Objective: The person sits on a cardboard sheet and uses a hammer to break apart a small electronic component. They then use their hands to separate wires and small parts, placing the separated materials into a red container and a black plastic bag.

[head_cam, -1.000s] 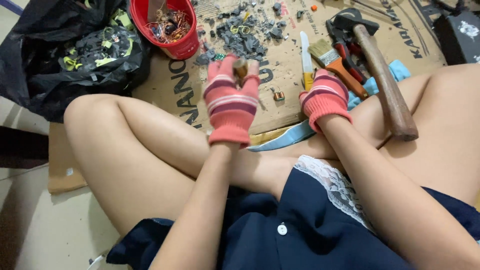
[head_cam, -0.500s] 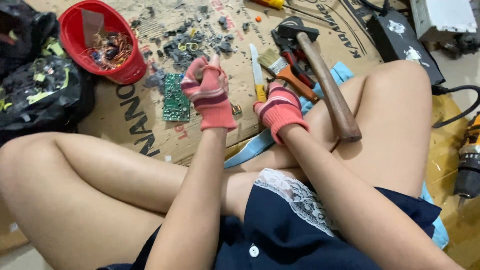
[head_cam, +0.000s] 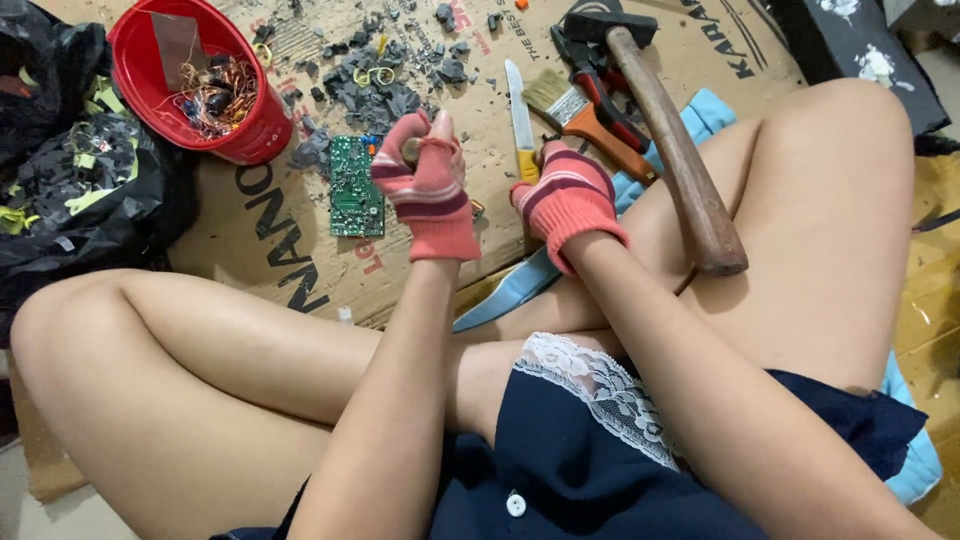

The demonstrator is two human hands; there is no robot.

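Observation:
My left hand [head_cam: 428, 185], in a pink striped fingerless glove, is raised over the cardboard in a fist around a small tan piece [head_cam: 409, 151]. Just left of it a green circuit board [head_cam: 356, 186] lies flat. My right hand [head_cam: 566, 196], in a matching glove, rests low on the cardboard with its fingers curled down beside the yellow handle of a knife [head_cam: 519, 112]. Those fingers are hidden, so I cannot tell whether they grip the handle. My crossed bare legs frame both hands.
A red bucket [head_cam: 250, 130] with copper wire stands at the back left, beside a black bag [head_cam: 90, 190]. Dark broken fragments [head_cam: 375, 90] litter the cardboard [head_cam: 280, 230]. A hammer [head_cam: 672, 160], a paintbrush [head_cam: 570, 108] and red-handled pliers [head_cam: 606, 92] lie to the right.
The view has shifted, and the circuit board now shows beside my left hand. Both hands keep roughly the same pose, the left still in a fist.

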